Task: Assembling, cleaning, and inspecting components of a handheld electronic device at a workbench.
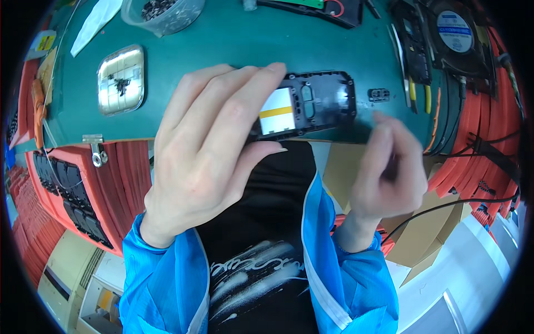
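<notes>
My left hand (206,145) grips a black plastic device housing (329,100) by its left end, fingers over the far edge and thumb along the near edge. Set in the housing is a white panel (276,111) crossed by a yellow strip; my fingers cover the part to its left. My right hand (389,167), a little blurred, is off the table's near edge, right of the housing. Its fingers are curled, thumb and forefinger close together; whatever they may hold cannot be made out. Just beyond it a small black keypad-like piece (379,95) lies on the green table.
A shiny metal tray (136,103) with small dark bits and a clear tub (161,28) of dark pieces stand at the left. Pliers (413,96), a round-labelled black device (455,50) and cables lie right. Red foam sheets (125,189) flank the table; a cardboard box (428,234) stands below.
</notes>
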The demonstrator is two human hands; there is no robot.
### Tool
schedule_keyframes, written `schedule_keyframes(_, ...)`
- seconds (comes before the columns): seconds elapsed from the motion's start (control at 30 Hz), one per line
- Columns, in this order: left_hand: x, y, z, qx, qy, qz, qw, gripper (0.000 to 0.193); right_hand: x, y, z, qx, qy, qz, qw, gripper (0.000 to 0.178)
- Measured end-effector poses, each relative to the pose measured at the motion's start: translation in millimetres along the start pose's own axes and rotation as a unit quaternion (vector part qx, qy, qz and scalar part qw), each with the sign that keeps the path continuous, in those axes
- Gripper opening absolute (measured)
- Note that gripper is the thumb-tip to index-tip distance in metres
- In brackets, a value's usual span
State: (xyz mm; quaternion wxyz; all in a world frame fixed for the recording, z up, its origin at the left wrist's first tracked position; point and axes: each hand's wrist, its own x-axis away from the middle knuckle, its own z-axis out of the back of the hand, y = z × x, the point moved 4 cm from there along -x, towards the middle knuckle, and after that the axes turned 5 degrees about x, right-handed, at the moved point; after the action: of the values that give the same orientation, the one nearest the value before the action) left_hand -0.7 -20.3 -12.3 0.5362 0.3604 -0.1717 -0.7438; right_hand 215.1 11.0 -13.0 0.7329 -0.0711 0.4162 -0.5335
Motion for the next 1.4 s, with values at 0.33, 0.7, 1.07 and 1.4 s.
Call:
schedule_keyframes(0.33, -2, -2, 5, -0.007, -0.007, 0.035, 0.999, 0.075, -18, 19, -1, 0.107, -0.061, -0.148, 0.981, 0.019)
schedule_keyframes(0.7, -4, -3, 4, 0.016, -0.008, 0.032, 0.999, 0.075, -28, 30, 6, 0.007, -0.147, -0.242, 0.959, 0.018)
schedule_keyframes(1.07, -3, -3, 7, -0.011, -0.014, 0.035, 0.999, 0.070, -49, 27, 9, 0.035, -0.254, -0.085, 0.963, 0.010)
schedule_keyframes(1.4, -3, -5, 5, 0.006, -0.004, 0.023, 1.000, 0.072, -48, 12, 8, -0.054, -0.204, -0.185, 0.960, 0.011)
